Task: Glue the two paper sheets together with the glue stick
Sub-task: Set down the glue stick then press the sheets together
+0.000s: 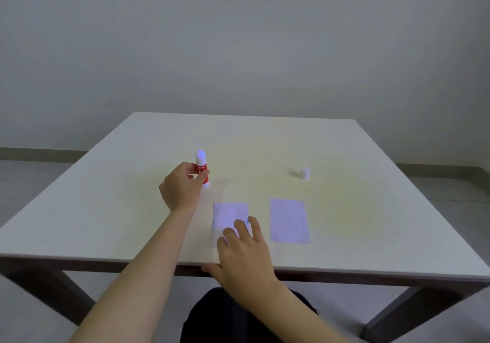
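Observation:
A red glue stick (202, 167) with its white glue tip exposed stands upright on the table, and my left hand (181, 187) is closed around its red body. Its white cap (305, 173) lies apart at the right. Two white paper sheets lie near the front edge: the left sheet (229, 211) and the right sheet (289, 220), side by side with a gap between them. My right hand (242, 250) rests flat with spread fingers on the near part of the left sheet, hiding its lower half.
The white table (265, 144) has its front edge just below my right hand. A grey wall stands behind it. Dark table legs and my dark-clothed lap show below the edge.

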Tool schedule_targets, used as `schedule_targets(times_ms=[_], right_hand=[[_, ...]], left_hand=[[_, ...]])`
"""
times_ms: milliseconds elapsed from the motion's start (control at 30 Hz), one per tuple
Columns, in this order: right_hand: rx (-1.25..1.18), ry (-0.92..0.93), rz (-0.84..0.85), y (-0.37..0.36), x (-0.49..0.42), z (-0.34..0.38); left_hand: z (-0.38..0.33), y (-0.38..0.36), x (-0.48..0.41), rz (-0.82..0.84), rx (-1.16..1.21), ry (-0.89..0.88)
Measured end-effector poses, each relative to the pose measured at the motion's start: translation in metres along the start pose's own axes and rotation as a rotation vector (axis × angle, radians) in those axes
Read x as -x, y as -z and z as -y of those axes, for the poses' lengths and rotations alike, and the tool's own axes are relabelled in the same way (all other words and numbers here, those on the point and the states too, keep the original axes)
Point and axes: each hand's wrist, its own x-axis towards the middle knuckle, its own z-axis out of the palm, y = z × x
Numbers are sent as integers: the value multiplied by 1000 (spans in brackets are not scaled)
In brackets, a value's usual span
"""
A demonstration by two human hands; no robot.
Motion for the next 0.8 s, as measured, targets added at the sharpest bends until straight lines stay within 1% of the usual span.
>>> schedule_targets(times_ms=[33, 133, 200, 267, 300, 367, 433, 467, 500, 533, 567, 633, 733, 767, 800], right_hand=[[10, 14, -5, 1, 1, 1], [4, 60, -120, -1, 4, 3], [-21, 93, -176, -4, 6, 5], [-48, 104, -186, -4, 7, 4], [-55, 87, -166, -2, 6, 2], [-141, -3, -167, 4, 3, -8], [-305, -139, -237, 11, 0, -23], [-402, -229, -262, 16, -3, -32], [-539, -322, -255, 21, -5, -41], [-696, -408, -271, 24, -7, -50], [-848, -499, -314, 28, -7, -59], [-1145, -657, -401, 33, -6, -72], [-1665, -799, -444, 33, 1, -84], [-1797, -833, -431, 31, 5, -86], [-1875, -858, -415, 29, 8, -87]], left_hand=[[0, 0, 0, 2, 4, 1], [2, 0, 1, 23, 6, 10], [3, 1, 1, 64, 2, 20], [3, 2, 3, 87, -14, 32], [3, 4, 5, 52, -15, 30], [2, 13, 15, -133, 52, -27], [-1, 21, 31, -320, 199, -141], [-3, 24, 41, -349, 270, -179], [-6, 26, 52, -325, 334, -182], [-10, 26, 62, -261, 390, -148], [-13, 26, 72, -157, 427, -93], [-18, 21, 90, 66, 414, -9], [-24, 15, 109, 274, 422, 87], [-27, 13, 114, 319, 463, 129], [-30, 12, 117, 355, 513, 172]])
